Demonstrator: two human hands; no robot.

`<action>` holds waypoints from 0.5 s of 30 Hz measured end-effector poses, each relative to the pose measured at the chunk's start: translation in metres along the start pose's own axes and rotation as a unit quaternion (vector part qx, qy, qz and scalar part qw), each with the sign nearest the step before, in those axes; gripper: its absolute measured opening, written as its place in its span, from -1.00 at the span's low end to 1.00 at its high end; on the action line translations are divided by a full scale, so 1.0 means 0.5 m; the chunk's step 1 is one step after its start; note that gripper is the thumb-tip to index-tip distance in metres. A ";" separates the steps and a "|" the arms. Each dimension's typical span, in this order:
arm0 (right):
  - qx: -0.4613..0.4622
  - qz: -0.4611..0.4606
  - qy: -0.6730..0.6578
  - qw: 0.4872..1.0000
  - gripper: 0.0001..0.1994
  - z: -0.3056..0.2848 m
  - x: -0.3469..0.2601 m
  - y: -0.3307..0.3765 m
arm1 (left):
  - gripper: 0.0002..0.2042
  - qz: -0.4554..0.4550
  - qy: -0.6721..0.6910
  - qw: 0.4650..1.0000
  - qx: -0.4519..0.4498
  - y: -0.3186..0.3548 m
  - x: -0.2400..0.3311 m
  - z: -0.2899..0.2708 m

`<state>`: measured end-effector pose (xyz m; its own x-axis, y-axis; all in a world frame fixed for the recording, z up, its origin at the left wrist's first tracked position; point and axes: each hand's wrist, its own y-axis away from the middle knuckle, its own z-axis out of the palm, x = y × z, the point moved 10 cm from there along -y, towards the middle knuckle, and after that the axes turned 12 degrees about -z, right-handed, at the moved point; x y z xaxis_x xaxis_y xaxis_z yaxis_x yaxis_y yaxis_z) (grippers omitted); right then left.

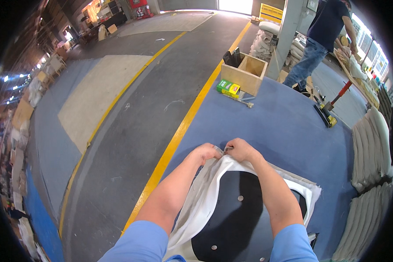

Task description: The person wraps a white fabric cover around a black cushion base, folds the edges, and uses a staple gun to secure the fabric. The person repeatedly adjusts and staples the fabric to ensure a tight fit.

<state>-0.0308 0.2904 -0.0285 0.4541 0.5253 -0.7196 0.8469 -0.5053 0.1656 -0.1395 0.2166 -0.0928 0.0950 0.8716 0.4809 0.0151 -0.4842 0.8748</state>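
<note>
Low at about six o'clock in the head view, both bare hands meet at the far edge of a pale cream fabric cover (201, 201) that is pulled over a round black pad with small silver studs (238, 218). Closed into a loose fist, the left hand (206, 153) pinches the fabric edge; the right hand (240, 149) touches it from the three o'clock side, its fingertips also nipped on the same bit of cloth. Both forearms come up from the lower edge in light blue sleeves (139, 242).

Under the pad lies a blue carpeted floor (275, 126), bordered at nine o'clock by a yellow painted line (183, 126) and a grey concrete lane beyond it. At about twelve o'clock stands an open light wooden box (245, 72), with a small green and yellow carton (228, 87) just beside it. At one o'clock another person in a dark shirt and blue jeans (321, 39) stands at a bench. Stacks of pale grey cushions (371, 148) line the three o'clock side.
</note>
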 end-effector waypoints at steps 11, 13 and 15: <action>-0.125 0.056 0.130 0.982 -0.70 0.003 -0.025 -0.021 | -0.73 0.065 0.012 0.998 0.015 -0.004 0.006 0.014; -0.117 0.051 0.150 0.980 -0.70 0.003 -0.038 -0.024 | -0.73 0.073 0.014 0.997 0.030 -0.002 0.002 0.007; -0.099 0.046 0.165 0.980 -0.70 0.004 -0.024 -0.018 | -0.73 0.092 0.017 0.995 0.031 0.000 0.006 0.016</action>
<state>-0.0445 0.2875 -0.0228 0.5677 0.6935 -0.4437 0.8207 -0.4345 0.3710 -0.1313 0.2185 -0.0919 0.0681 0.7687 0.6359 0.0622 -0.6395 0.7663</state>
